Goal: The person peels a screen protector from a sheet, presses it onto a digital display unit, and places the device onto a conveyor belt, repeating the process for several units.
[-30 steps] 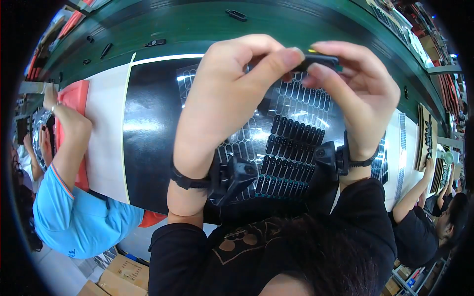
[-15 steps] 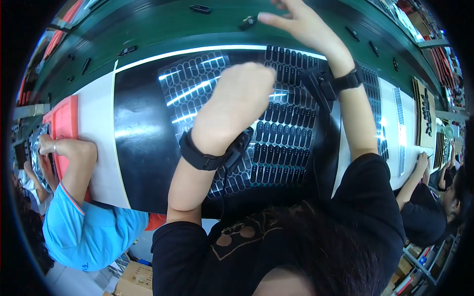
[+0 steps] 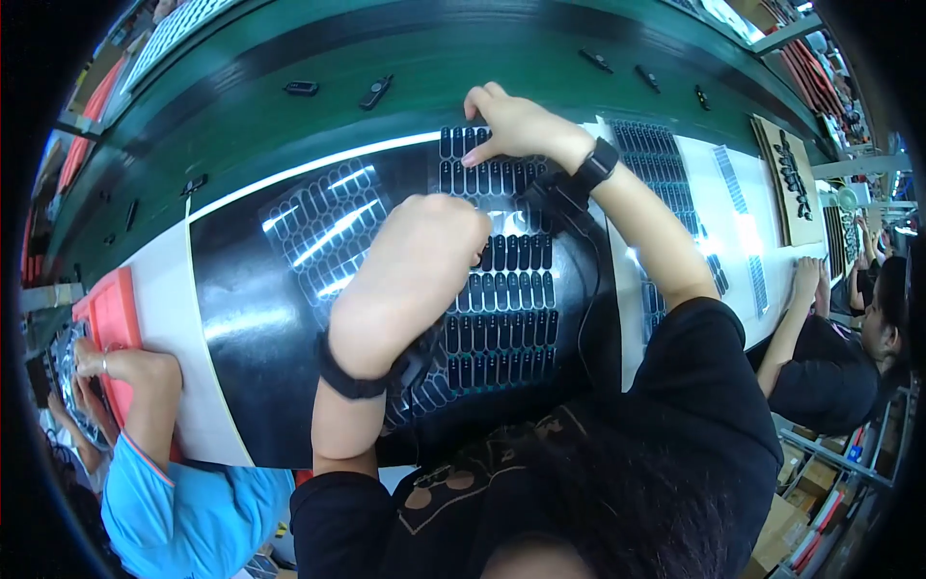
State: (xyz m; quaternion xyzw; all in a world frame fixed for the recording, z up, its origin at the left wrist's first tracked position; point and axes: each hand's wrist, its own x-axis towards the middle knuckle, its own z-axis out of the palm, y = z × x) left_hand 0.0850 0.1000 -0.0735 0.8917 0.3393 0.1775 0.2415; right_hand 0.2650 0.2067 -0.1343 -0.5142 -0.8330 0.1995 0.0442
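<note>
My right hand point(image 3: 521, 127) reaches over the far end of the black mat, thumb and fingers apart, with nothing seen in its grasp. Beneath its fingertips lie rows of small dark, rounded strips point(image 3: 502, 349), set out in blocks down the mat. My left hand point(image 3: 415, 261) is closed at the left side of these rows, its back facing up. Its fingers are mostly hidden, so whatever they hold cannot be made out. Left of it lies a clear sheet point(image 3: 323, 222) marked with rounded outlines, partly covered by my arm. Both wrists wear black bands with small boxes.
A green conveyor belt point(image 3: 434, 63) runs beyond the black mat point(image 3: 253, 328), carrying several small dark devices point(image 3: 376, 92). More strip sheets point(image 3: 654, 159) lie to the right. A red tray point(image 3: 118, 309) and a blue-shirted person sit left; a black-shirted person works at right.
My right hand has come back from over the belt to the strips, its fingers still apart. My left hand remains closed near the rows. The view has shifted, and devices on the belt appear farther left.
</note>
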